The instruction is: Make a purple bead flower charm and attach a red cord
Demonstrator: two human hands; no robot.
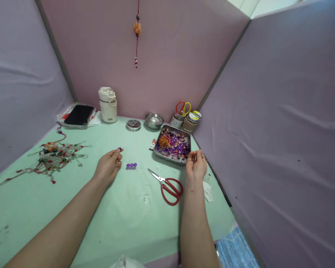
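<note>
My left hand (108,163) pinches a purple bead (119,149) between thumb and fingertip, just above the table. Right of it, several round purple beads (131,165) sit side by side in a row. My right hand (196,163) is raised palm up by the front right corner of a metal tray (167,160) filled with mixed beads (178,143) and a tangle of orange cord (164,141). Its fingers are curled together, and whatever may be between them is too small to see. Between my hands lie scissors (170,189) with red handles, blades pointing left.
Finished beaded strings (58,158) are heaped at left. Along the back stand a phone (79,114), a white bottle (108,106), a round clear case (133,124), a steel bowl (154,121) and jars (191,121), one holding scissors. A white glove (208,191) lies beside my right wrist.
</note>
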